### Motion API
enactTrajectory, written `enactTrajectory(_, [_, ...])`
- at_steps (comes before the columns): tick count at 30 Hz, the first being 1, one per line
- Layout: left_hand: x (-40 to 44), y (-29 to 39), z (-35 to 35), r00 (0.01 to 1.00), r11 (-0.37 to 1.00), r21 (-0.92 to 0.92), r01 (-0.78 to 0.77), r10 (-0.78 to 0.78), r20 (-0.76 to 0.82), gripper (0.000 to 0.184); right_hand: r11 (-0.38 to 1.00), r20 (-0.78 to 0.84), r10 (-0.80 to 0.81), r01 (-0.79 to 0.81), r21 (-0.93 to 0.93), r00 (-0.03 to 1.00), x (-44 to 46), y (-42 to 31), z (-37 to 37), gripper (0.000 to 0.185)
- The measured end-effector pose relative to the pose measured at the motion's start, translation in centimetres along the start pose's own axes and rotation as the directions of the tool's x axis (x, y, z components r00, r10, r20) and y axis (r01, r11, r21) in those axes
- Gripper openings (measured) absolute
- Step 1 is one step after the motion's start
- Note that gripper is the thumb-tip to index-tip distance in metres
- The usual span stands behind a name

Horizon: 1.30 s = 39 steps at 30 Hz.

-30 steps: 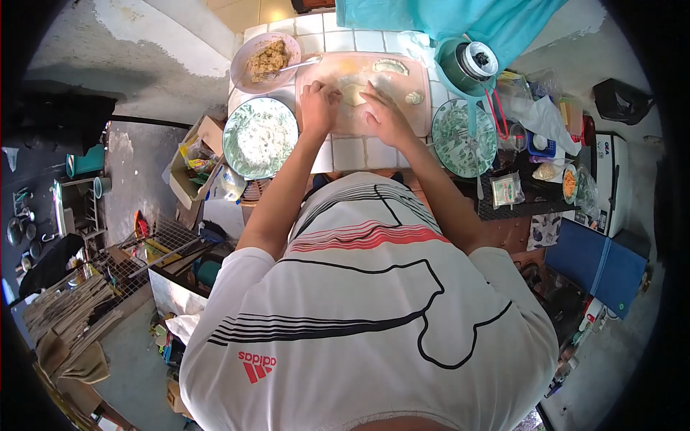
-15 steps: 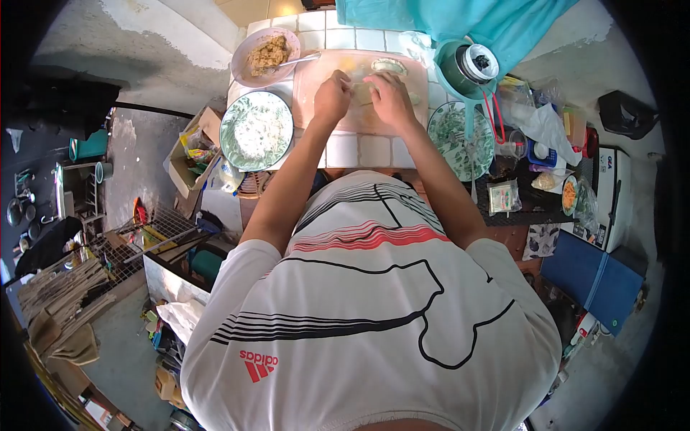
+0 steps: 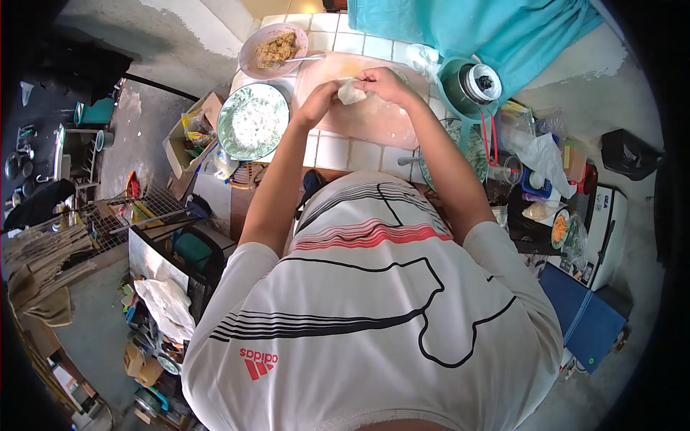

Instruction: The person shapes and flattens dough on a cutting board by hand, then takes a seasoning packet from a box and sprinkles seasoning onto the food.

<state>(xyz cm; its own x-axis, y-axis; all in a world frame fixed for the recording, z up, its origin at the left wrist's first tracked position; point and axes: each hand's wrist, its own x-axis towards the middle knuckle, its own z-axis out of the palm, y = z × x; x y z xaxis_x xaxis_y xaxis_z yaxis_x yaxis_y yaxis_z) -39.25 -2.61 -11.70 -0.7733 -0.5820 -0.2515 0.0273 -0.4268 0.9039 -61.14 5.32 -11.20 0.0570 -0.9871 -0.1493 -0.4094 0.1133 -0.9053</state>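
Note:
A thin, pale dough wrapper [image 3: 350,93] hangs between my two hands above a pinkish cutting board [image 3: 374,126]. My left hand [image 3: 318,104] is closed on its left edge, with the fingertips partly hidden. On the other side, my right hand [image 3: 386,85] pinches the wrapper's upper right edge. Behind the right hand lies something pale on the board, mostly covered. Left of the board stands a green-patterned plate [image 3: 228,134] with white flour on it. Beyond that plate, a pink bowl [image 3: 249,52] holds a brownish filling and a spoon [image 3: 305,57].
At the board's right is a teal pan-like container [image 3: 453,79] with a lined cup [image 3: 483,81] in it. Another green-patterned plate [image 3: 474,147] sits partly under my right forearm. A teal cloth [image 3: 467,29] hangs at the back. Packets and bowls crowd the right side.
Both hands have lifted the dough wrapper from low over the board, and it now shows between them. My right hand has turned inward. The view has shifted slightly.

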Motion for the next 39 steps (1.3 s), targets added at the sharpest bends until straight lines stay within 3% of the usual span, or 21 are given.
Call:
enactTrajectory(2, [-0.2, -0.8, 0.2, 0.998, 0.984, 0.166, 0.065, -0.066, 0.003, 0.035, 0.924, -0.036, 0.235, -0.212, 0.319, 0.971, -0.7, -0.5, 0.8, 0.022])
enactTrajectory(4, [0.2, -1.4, 0.7, 0.997, 0.978, 0.208, 0.027, -0.012, -0.075, 0.031, 0.928, -0.067, 0.298, -0.273, 0.253, 0.952, -1.0, -0.5, 1.4, 0.022])
enactTrajectory(6, [0.5, -1.3, 0.9, 0.966, 0.909, 0.381, 0.168, -0.075, -0.247, 0.029, 0.923, -0.104, 0.359, -0.336, 0.189, 0.927, -1.4, -0.1, 1.8, 0.022])
enactTrajectory(8, [0.6, -0.9, 1.1, 0.965, 0.915, 0.357, 0.187, -0.104, -0.240, 0.029, 0.864, -0.048, 0.385, -0.342, 0.370, 0.922, -1.7, 0.6, 2.1, 0.026])
enactTrajectory(11, [0.9, -0.4, 1.1, 0.964, 0.928, 0.311, 0.207, -0.140, -0.226, 0.030, 0.831, 0.015, 0.352, -0.320, 0.454, 0.936, -2.4, 0.4, 1.7, 0.027])
enactTrajectory(13, [1.8, -0.9, 0.4, 0.965, 0.934, 0.288, 0.212, -0.153, -0.215, 0.031, 0.840, -0.056, 0.397, -0.339, 0.424, 0.916, -2.4, -0.4, 2.1, 0.028])
enactTrajectory(15, [2.7, -0.8, -0.3, 0.976, 0.815, 0.538, 0.216, -0.175, -0.126, 0.032, 0.844, -0.129, 0.440, -0.360, 0.397, 0.888, -2.0, -0.1, 2.5, 0.028])
enactTrajectory(16, [2.7, -0.8, -0.4, 0.976, 0.811, 0.543, 0.219, -0.185, -0.117, 0.032, 0.883, -0.187, 0.426, -0.362, 0.299, 0.885, -1.6, 0.5, 2.8, 0.028])
enactTrajectory(18, [2.7, -0.6, -0.3, 0.973, 0.941, 0.256, 0.223, -0.200, -0.114, 0.032, 0.907, -0.249, 0.413, -0.369, 0.203, 0.876, -1.1, 1.1, 2.9, 0.029])
enactTrajectory(20, [2.9, -0.1, -0.4, 0.970, 0.943, 0.231, 0.240, -0.225, -0.087, 0.034, 0.921, -0.317, 0.388, -0.371, 0.115, 0.865, -1.0, 1.0, 3.4, 0.028])
enactTrajectory(22, [3.4, -0.5, -0.8, 0.965, 0.944, 0.202, 0.262, -0.255, -0.059, 0.036, 0.913, -0.338, 0.407, -0.382, 0.141, 0.849, -1.2, 0.9, 3.6, 0.029])
enactTrajectory(24, [4.0, -0.6, -0.7, 0.984, 0.835, 0.522, 0.176, -0.129, -0.126, 0.034, 0.905, -0.358, 0.426, -0.394, 0.163, 0.831, -1.5, 1.4, 3.7, 0.029])
enactTrajectory(25, [4.0, -0.4, -0.4, 0.984, 0.834, 0.523, 0.177, -0.135, -0.117, 0.034, 0.900, -0.336, 0.425, -0.353, 0.253, 0.841, -1.5, 2.1, 3.6, 0.031])
enactTrajectory(27, [3.7, -0.2, 0.0, 0.974, 0.908, 0.356, 0.222, -0.186, -0.132, 0.030, 0.882, -0.320, 0.430, -0.316, 0.350, 0.845, -1.7, 2.4, 3.7, 0.033])
enactTrajectory(29, [3.7, 0.2, 0.5, 0.976, 0.906, 0.368, 0.210, -0.170, -0.137, 0.028, 0.820, -0.232, 0.439, -0.281, 0.498, 0.868, -2.1, 1.9, 3.5, 0.041])
enactTrajectory(34, [4.3, -1.1, -0.3, 0.976, 0.933, 0.307, 0.186, -0.141, -0.164, 0.024, 0.818, -0.207, 0.423, -0.273, 0.507, 0.882, -2.4, -0.7, 3.3, 0.041])
enactTrajectory(37, [4.1, -0.6, -1.0, 0.973, 0.905, 0.355, 0.233, -0.214, -0.091, 0.027, 0.804, -0.217, 0.455, -0.294, 0.518, 0.864, -2.5, 0.8, 3.9, 0.037])
enactTrajectory(39, [3.5, 0.4, -1.2, 0.950, 0.929, 0.200, 0.311, -0.310, -0.038, 0.028, 0.774, -0.236, 0.501, -0.309, 0.553, 0.832, -2.5, 1.3, 4.3, 0.035])
